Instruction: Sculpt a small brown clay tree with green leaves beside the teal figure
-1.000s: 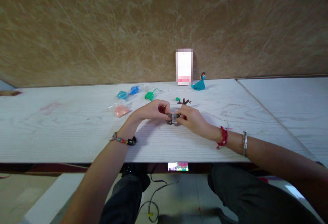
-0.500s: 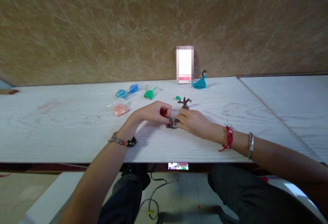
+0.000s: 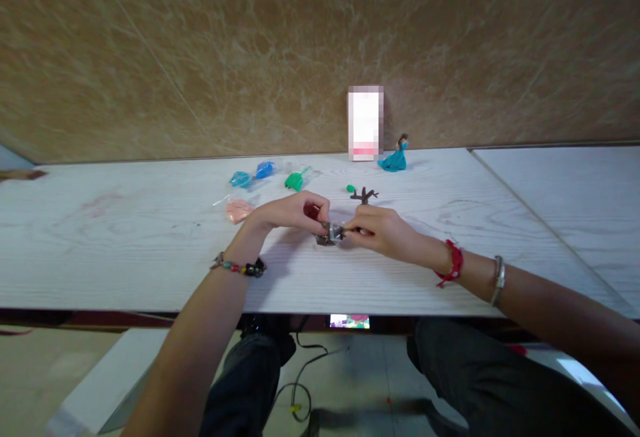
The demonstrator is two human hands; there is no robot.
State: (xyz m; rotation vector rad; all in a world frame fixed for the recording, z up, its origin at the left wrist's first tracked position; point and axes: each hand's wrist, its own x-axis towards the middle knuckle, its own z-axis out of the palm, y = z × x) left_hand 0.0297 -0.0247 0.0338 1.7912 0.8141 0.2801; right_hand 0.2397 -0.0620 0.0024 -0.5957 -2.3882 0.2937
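My left hand (image 3: 297,212) is closed in a pinch on the left side of a small clear bag of dark brown clay (image 3: 327,234), just above the white table. At the bag's right end, the thumb and fingers of my right hand (image 3: 383,229) pinch its dark edge; whether they grip plastic or clay itself is too small to tell. Just behind my right hand stands a brown clay tree with bare branches (image 3: 365,194), its base hidden by the hand. A small green clay lump (image 3: 351,188) lies left of the tree.
Bags of teal clay (image 3: 241,179), blue clay (image 3: 265,169), green clay (image 3: 296,180) and peach clay (image 3: 239,210) lie to the left. A phone with a blurred screen (image 3: 365,124) leans on the wall, beside a figurine in a teal dress (image 3: 395,158). Another lit screen (image 3: 349,321) shows below the table edge.
My right hand has shifted slightly right and down from a second ago, uncovering more of the brown tree. Both hands keep their pinch around the bag, which has moved slightly left.
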